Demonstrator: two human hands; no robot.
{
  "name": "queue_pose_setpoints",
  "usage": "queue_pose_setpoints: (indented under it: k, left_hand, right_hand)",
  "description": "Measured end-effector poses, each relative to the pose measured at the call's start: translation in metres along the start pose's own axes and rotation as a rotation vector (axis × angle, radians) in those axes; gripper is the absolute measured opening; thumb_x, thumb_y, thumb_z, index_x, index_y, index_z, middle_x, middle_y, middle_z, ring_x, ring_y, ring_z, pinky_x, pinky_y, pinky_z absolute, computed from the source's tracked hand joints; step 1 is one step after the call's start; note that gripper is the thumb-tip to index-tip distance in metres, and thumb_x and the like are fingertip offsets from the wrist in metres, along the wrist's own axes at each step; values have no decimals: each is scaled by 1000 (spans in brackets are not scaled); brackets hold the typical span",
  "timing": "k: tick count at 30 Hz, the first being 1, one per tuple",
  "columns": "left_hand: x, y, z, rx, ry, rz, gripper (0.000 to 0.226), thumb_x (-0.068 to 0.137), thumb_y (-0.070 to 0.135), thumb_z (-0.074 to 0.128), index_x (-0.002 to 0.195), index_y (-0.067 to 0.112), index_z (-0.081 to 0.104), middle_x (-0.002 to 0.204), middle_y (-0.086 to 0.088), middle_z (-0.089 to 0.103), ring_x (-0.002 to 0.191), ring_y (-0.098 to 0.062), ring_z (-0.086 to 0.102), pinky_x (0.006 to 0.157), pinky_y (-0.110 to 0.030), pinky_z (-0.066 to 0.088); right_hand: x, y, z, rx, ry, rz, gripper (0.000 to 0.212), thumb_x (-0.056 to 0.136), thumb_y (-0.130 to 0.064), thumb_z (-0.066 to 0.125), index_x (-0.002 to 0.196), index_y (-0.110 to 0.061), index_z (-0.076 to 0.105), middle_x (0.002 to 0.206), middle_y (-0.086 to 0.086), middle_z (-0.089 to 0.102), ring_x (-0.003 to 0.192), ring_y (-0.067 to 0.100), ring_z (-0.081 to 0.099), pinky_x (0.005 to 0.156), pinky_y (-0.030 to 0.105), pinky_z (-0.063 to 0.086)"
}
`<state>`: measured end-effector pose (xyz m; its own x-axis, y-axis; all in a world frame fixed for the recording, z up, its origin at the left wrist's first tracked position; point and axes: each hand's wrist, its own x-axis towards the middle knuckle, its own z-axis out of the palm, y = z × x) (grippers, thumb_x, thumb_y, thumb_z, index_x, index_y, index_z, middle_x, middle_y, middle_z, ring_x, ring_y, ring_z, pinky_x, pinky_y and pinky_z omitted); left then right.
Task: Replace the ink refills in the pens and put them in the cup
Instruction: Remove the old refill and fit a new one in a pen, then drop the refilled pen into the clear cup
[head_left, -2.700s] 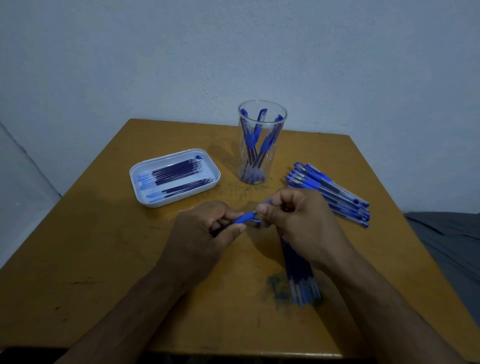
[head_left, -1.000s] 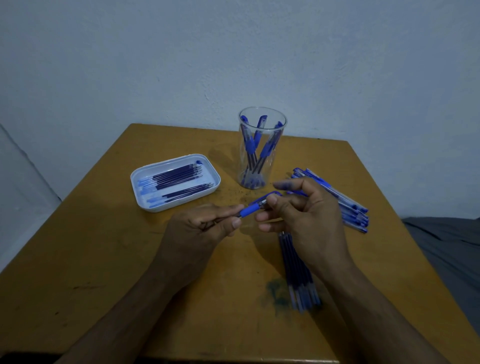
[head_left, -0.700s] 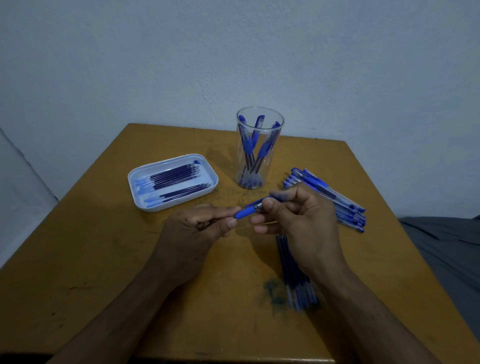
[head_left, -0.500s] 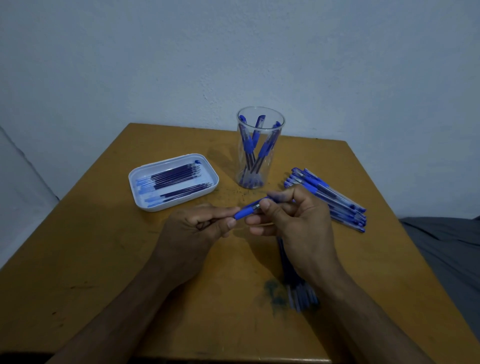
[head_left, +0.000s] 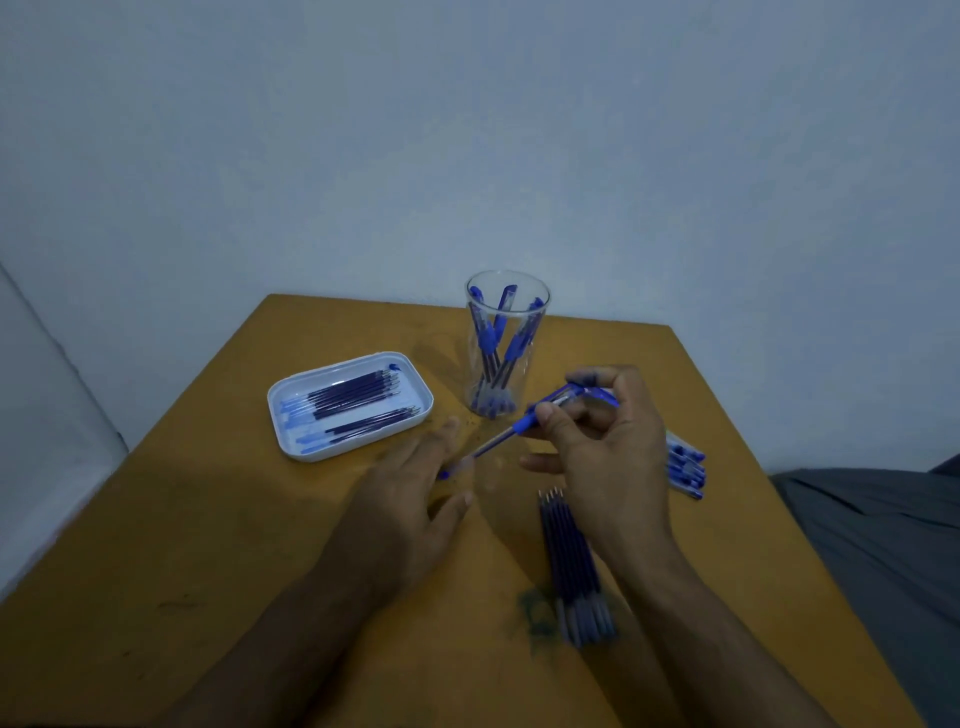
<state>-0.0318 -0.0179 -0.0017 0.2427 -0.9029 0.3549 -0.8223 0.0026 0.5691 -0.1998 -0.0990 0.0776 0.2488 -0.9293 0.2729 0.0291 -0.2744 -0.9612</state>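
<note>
I'm looking down on the yellow table (head_left: 218, 519), pushed against a pale wall (head_left: 467, 130). My right hand (head_left: 608, 457) pinches a blue pen (head_left: 524, 423) between thumb and fingers, holding it tilted above the tabletop just in front of the clear cup (head_left: 506, 343), where several pens stand. My left hand (head_left: 410, 499) is spread flat, fingers relaxed, gripping nothing. White tray (head_left: 291, 447) of refills sits left of the cup; loose refills (head_left: 569, 561) lie under my right wrist, more pens (head_left: 685, 465) beyond it.
</note>
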Motion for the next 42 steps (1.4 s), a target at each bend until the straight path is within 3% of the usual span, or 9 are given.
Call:
queue_pose_setpoints:
  k: [4, 10, 14, 22, 33, 39, 42]
  left_hand:
    - [13, 7, 0, 215, -163, -96, 70, 100, 49, 48, 159, 27, 19, 161, 7, 29, 148, -10, 24, 122, -30, 24]
    - [22, 9, 1, 300, -187, -20, 59, 103, 54, 36, 155, 29, 31, 163, 7, 25, 151, -11, 17, 124, -31, 16]
    - [20, 4, 4, 296, -185, -33, 59, 103, 55, 32, 156, 30, 30, 165, 7, 23, 152, -12, 13, 123, -31, 12]
    - [20, 3, 4, 303, -203, -41, 58, 103, 54, 32, 155, 29, 31, 165, 7, 24, 152, -13, 14, 124, -33, 14]
    - [21, -1, 6, 301, -223, -64, 62, 102, 57, 30, 158, 33, 22, 166, 9, 18, 153, -13, 11, 125, -38, 17]
    - [20, -1, 6, 307, -200, -56, 63, 102, 57, 31, 158, 31, 23, 166, 8, 19, 153, -12, 12, 124, -34, 14]
    - [21, 0, 5, 309, -196, -49, 61, 102, 56, 32, 157, 29, 27, 166, 7, 21, 153, -13, 12, 123, -33, 13]
  right_hand:
    - [16, -33, -7, -55, 43, -76, 25, 94, -7, 69, 105, -25, 56, 81, 8, 67, 77, 16, 76, 56, 40, 63]
    - [50, -91, -9, -136, 94, -211, 25, 95, -10, 69, 112, -22, 55, 79, 0, 70, 67, 15, 74, 58, 41, 63]
    - [73, -115, -3, -204, 111, -294, 26, 94, -7, 68, 110, -23, 54, 80, 0, 70, 74, 17, 73, 56, 38, 63]
    - [108, -113, 24, -411, 42, -438, 26, 96, -5, 63, 115, -20, 55, 87, 5, 68, 74, 21, 69, 61, 48, 59]
    - [121, -54, 41, -813, -170, -320, 9, 97, -24, 67, 104, -19, 64, 97, 7, 72, 83, 23, 65, 71, 45, 59]
    - [127, -41, 41, -922, -282, -177, 20, 99, -27, 63, 99, -12, 77, 97, 8, 76, 79, 20, 68, 65, 35, 58]
    - [125, -43, 37, -883, -292, -234, 27, 102, -29, 58, 107, -12, 78, 108, 6, 76, 88, 18, 68, 75, 36, 58]
